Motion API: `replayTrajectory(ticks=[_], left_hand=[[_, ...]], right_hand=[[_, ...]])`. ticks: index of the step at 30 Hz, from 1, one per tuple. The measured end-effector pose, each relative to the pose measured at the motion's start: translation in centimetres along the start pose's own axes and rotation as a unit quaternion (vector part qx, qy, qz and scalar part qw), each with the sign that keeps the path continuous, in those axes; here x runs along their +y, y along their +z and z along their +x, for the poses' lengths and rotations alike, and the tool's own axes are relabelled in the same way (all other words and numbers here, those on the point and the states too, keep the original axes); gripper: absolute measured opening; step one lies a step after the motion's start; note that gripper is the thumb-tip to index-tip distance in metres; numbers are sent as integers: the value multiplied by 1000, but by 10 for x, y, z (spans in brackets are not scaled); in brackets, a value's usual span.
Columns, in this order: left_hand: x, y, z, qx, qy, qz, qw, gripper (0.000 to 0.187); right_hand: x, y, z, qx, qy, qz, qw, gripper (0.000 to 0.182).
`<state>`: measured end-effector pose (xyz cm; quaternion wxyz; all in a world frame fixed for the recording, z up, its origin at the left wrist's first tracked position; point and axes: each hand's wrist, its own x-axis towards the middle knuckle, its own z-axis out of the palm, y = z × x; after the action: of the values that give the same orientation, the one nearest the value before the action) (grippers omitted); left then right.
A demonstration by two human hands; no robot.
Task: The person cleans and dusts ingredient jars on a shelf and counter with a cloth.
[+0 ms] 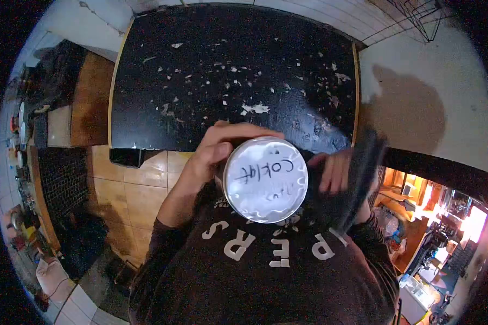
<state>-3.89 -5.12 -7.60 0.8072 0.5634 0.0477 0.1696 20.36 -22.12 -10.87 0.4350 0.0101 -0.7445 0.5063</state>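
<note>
My left hand [211, 149] is closed around the side of a round container, its thumb and fingers at the rim. The container's whitish lid [267, 181] faces up toward me, with "Coklat" handwritten on it in dark marker, upside down from here. Close on the right, my right hand [336, 172] has its fingers curled at a long dark object [360, 181]. That object is smeared by motion, so its kind cannot be made out. Both hands are held in front of my dark shirt, at the near edge of a black tabletop [162, 116].
Pale flakes or worn patches [255, 109] are scattered over the tabletop. A tiled floor [127, 189] shows at the left. Wooden shelving with cluttered items [412, 200] stands at the right, beside a bright light. A wire rack [425, 21] hangs at the upper right.
</note>
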Motion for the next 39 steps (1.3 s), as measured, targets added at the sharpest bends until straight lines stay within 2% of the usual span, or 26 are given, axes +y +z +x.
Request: replayTrajectory(ticks=[1,2,3,6,8,9,11,13,15,17,19,20,21,22,24,25,26,27,28,29,30,32,33,35,37,39], left_hand=[[-3,2,0,-2,1,2,1000,81],[-6,4,1,12,12,5,1000,82],[-7,7,2,26,21,6,999,82],[-2,8,4,27,22,17,999,80],[0,8,1,26,5,16,1000,80],[-1,6,0,27,0,19,999,80],[-2,7,0,26,-7,22,999,79],[-1,8,1,34,4,14,999,77],[-3,8,0,35,-3,15,999,77],[-6,6,-3,41,-6,15,999,76],[-9,2,-13,98,-43,1,994,77],[-9,0,-17,127,-62,-7,990,77],[-4,0,-16,110,-77,-65,989,78],[-8,-3,-17,90,-61,-52,993,77],[-9,-5,-14,71,-38,-40,996,76],[-5,0,-13,74,-67,-51,994,74],[0,4,-9,78,-92,-58,991,72],[2,9,-7,55,-117,-128,983,64],[-6,7,-3,27,-134,-195,971,64],[-16,4,0,-4,-151,-257,955,64],[-19,5,0,-3,-149,-253,956,64],[-24,9,1,81,-191,-253,945,83],[-27,11,6,78,-190,-253,945,83],[-30,14,14,71,37,-84,993,107],[-30,9,9,30,43,-23,998,110],[-51,9,3,107,60,67,990,113]], right_hand=[[-5,21,3,304,-14,179,936,63],[-9,34,5,567,-28,332,754,60],[-31,24,64,825,99,235,504,54],[-28,17,46,841,130,187,490,43],[-33,20,57,861,197,85,461,32],[-34,20,64,861,195,89,461,32],[-34,20,78,857,153,-68,487,37],[-29,24,86,857,137,-106,486,40],[-27,33,92,714,230,-167,640,39],[-28,37,123,594,269,-169,739,42],[-31,39,104,458,355,-106,808,52],[-36,34,97,403,305,-84,859,52],[-40,30,90,345,254,-61,902,52],[-44,33,86,341,257,-58,902,52],[-51,39,81,409,273,58,869,51],[-53,33,85,403,278,60,870,51],[-53,20,96,272,310,-164,896,51],[-51,12,106,124,314,-377,863,50],[-49,14,113,77,320,-444,833,53],[-51,10,128,75,316,-442,836,53],[-58,5,147,52,355,-450,818,53],[-55,0,165,29,404,-499,766,48],[-50,-4,164,28,405,-502,764,48],[-37,-16,157,86,429,-465,769,45],[-29,-27,155,60,437,-454,774,44],[-19,-33,151,77,428,-435,788,39]])
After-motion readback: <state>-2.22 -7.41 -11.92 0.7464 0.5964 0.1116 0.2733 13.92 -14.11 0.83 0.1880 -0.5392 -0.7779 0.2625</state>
